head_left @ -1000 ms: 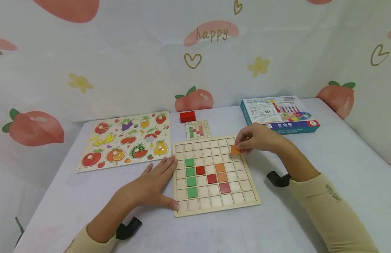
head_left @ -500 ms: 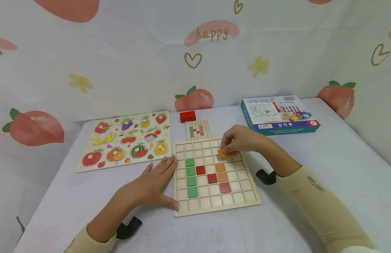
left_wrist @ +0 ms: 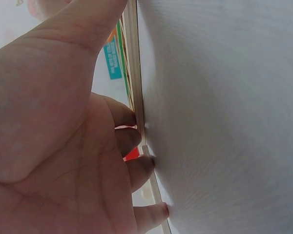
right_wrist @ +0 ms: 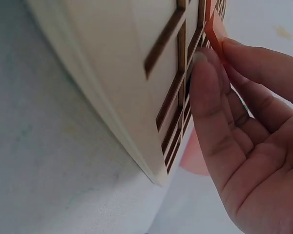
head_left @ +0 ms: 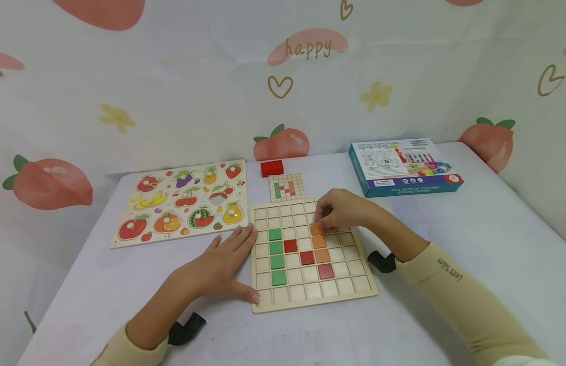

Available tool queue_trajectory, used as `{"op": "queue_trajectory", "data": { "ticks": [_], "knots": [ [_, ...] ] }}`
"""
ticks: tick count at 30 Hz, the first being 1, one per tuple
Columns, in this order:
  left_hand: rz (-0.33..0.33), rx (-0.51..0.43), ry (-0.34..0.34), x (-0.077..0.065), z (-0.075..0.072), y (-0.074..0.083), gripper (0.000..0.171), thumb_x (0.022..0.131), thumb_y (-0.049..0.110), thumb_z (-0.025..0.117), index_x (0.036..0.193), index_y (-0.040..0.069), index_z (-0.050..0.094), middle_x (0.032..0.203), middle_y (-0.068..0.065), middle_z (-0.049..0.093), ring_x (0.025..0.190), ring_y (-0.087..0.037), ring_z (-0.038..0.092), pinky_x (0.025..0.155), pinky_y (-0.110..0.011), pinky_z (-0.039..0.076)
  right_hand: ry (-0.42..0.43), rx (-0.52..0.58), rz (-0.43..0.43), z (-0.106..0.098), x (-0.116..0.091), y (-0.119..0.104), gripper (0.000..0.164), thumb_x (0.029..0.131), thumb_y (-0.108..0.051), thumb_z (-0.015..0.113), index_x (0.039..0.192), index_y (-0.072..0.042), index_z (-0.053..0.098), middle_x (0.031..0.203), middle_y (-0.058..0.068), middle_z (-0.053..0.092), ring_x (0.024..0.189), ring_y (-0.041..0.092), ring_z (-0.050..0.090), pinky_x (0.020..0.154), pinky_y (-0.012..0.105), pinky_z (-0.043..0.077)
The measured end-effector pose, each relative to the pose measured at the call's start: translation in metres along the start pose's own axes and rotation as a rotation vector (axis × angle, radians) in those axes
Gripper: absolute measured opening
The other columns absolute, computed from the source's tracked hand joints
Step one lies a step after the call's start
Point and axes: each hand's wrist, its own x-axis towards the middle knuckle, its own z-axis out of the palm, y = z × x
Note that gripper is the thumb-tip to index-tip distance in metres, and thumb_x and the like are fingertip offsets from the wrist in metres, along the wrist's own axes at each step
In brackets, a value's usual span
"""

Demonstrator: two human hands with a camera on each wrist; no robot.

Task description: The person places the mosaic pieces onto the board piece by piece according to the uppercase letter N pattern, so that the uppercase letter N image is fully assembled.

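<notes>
A wooden grid board lies on the white table. It holds a column of several green tiles, red tiles, a darker red tile and two orange tiles. My right hand pinches another orange tile at the cell directly above those two; the right wrist view shows that tile tilted against the board. My left hand lies with spread, straight fingers along the board's left edge, thumb at the near corner. In the left wrist view its fingertips touch the edge.
Behind the board lies a small pattern card with a coloured grid, and a red block. A fruit puzzle board is at the left. At the back right sits a printed box. A patterned cloth hangs behind.
My right hand has moved left and slightly down over the board, bringing the orange tile from the right side to the cell above the two orange ones. The left hand stays still.
</notes>
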Motion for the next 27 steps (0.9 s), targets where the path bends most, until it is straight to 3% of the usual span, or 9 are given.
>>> {"op": "queue_trajectory", "data": {
  "ticks": [9,27],
  "knots": [
    [0.012,0.003,0.009,-0.0007,0.0026,-0.0002,0.133,0.066,0.081,0.070,0.162,0.010,0.011,0.168,-0.005,0.004,0.153,-0.028,0.001,0.117,-0.063,0.006,-0.004,-0.050,0.005,0.0021,0.0003,0.0003,0.005,0.090,-0.009,0.075,0.085,-0.008,0.074,0.079,0.001,0.065,0.078,0.017,0.057,0.068,0.029,0.051],
    [0.020,-0.014,0.022,-0.0041,0.0014,-0.0014,0.133,0.067,0.081,0.069,0.162,0.009,0.012,0.168,-0.007,0.005,0.153,-0.030,0.002,0.116,-0.064,0.006,0.004,-0.069,-0.005,0.0039,-0.0013,-0.0002,0.006,0.087,-0.009,0.078,0.088,-0.009,0.072,0.080,0.000,0.064,0.079,0.017,0.056,0.072,0.030,0.049]
  ]
}}
